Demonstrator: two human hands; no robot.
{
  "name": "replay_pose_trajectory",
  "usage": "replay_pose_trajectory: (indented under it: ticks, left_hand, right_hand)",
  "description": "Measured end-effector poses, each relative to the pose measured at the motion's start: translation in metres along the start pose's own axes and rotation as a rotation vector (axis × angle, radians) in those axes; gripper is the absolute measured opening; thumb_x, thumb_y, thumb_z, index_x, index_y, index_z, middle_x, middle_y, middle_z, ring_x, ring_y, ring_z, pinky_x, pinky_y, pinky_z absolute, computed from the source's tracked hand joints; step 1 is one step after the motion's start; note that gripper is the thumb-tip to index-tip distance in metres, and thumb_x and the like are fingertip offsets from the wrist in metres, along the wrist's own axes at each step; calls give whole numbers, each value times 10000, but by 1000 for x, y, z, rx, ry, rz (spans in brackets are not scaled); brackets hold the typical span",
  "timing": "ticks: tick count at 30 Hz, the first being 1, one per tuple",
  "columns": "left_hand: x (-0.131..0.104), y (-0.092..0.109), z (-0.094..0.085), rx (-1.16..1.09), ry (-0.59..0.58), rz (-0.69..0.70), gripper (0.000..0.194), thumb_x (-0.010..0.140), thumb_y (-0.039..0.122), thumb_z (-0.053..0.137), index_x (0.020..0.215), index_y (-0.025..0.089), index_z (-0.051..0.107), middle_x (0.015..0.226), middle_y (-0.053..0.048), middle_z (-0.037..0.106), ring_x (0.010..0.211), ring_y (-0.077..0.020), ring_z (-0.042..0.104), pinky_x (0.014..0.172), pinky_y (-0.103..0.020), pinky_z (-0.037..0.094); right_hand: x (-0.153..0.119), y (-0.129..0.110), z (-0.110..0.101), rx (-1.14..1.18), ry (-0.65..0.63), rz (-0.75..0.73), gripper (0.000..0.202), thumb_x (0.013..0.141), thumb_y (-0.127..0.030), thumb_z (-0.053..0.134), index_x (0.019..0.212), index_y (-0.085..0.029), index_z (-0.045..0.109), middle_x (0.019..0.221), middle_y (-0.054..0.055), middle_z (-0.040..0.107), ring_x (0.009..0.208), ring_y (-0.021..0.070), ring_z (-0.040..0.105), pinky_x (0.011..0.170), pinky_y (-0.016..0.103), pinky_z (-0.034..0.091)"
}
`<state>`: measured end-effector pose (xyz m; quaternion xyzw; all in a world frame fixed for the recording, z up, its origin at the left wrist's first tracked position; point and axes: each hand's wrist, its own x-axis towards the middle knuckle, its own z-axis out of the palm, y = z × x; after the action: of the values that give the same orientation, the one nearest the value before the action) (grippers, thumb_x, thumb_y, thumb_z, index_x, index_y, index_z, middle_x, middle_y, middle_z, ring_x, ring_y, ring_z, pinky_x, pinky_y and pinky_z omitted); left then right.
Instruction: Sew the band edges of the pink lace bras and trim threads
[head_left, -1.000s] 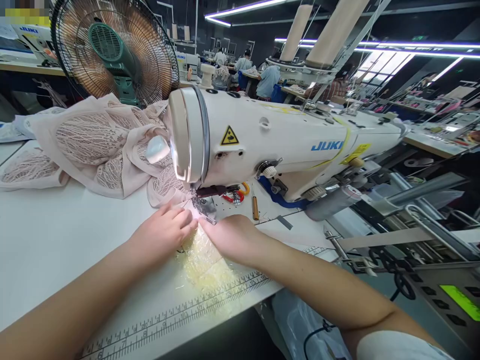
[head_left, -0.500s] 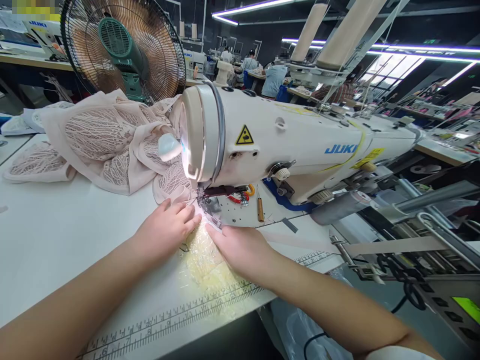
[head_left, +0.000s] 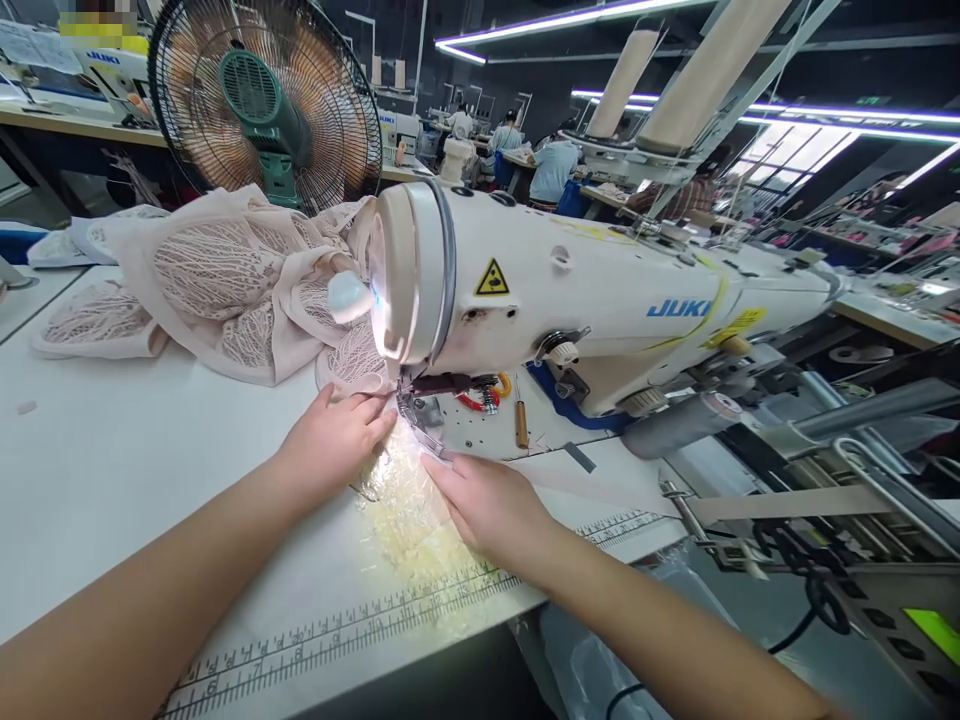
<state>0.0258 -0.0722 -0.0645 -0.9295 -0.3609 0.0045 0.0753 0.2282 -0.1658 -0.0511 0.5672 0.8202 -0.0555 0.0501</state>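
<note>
Pale pink lace fabric lies bunched on the table left of a white JUKI sewing machine, and one end runs to the presser foot. My left hand is closed at that end, just left of the foot, fingertips together on the fabric. To the right of the foot, my right hand is closed with thumb and fingers together beside a small metal guide; what it pinches is hidden. Between my hands, a yellowish patch under clear film covers the tabletop.
A large fan stands behind the fabric. A wooden-handled screwdriver lies on the machine bed. Pale tape runs through a metal rack at right. A printed ruler follows the front edge. Other people sit at machines farther back.
The view has shifted slightly, so the fan and fabric appear farther right. My left hand stays by the presser foot, and my right hand has barely moved beside the guide.
</note>
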Motion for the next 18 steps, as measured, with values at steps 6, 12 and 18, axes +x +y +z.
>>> replay_pose_trajectory:
  ticks: [6, 12, 18]
  left_hand:
    - [5, -6, 2, -128, -11, -128, 507, 857, 89, 327, 1312, 202, 520, 1368, -135, 538, 1262, -314, 468, 1022, -647, 312]
    - [4, -9, 3, -233, 35, -203, 489, 865, 116, 330, 1307, 206, 519, 1300, -151, 574, 1236, -308, 484, 1022, -653, 292]
    - [4, -11, 11, -273, 125, -246, 426, 878, 150, 335, 1214, 166, 597, 1280, -185, 566, 1229, -342, 477, 1024, -642, 288]
  right_hand:
    - [-11, 16, -5, 139, 83, -9, 269, 940, -214, 358, 977, -171, 620, 856, 63, 648, 752, 176, 575, 604, 266, 334]
    - [-5, 64, -19, 89, 219, 171, 280, 933, -192, 363, 860, -151, 631, 834, 90, 637, 773, 185, 600, 664, 263, 426]
    - [56, 80, -26, -241, 79, 290, 291, 941, -214, 405, 984, -99, 669, 1015, 167, 674, 988, 255, 622, 830, 322, 458]
